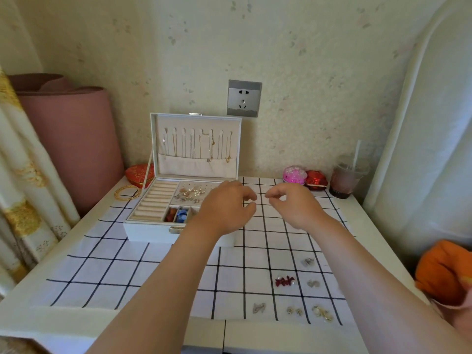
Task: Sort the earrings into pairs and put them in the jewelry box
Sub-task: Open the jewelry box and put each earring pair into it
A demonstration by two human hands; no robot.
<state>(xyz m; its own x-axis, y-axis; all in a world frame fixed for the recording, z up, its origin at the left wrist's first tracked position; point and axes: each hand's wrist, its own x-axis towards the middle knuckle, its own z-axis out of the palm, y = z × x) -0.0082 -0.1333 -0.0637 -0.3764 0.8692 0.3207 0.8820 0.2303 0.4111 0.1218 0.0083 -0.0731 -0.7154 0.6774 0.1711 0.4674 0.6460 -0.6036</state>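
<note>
The white jewelry box (150,229) stands open at the left of the checked cloth, its lid upright with necklaces hanging in it. Several earrings (190,194) lie on its perforated panel. My left hand (224,209) hovers over the box's right end, fingers curled, thumb and forefinger slightly apart. Just right of it, my right hand (293,205) pinches thumb to forefinger; anything held there is too small to see. On the near right of the cloth lie red bow earrings (284,281), gold hoops (322,312), flower studs (293,310) and silver earrings (307,261) (313,283) (259,307).
Red (171,214) and blue (181,215) pieces fill the box's front compartments. Gold bangles (127,192) and a red heart box (139,175) sit left of it. A pink box (294,175), a red box (316,180) and a drink cup (344,180) stand at the back right. An orange cloth (444,272) lies at the right edge.
</note>
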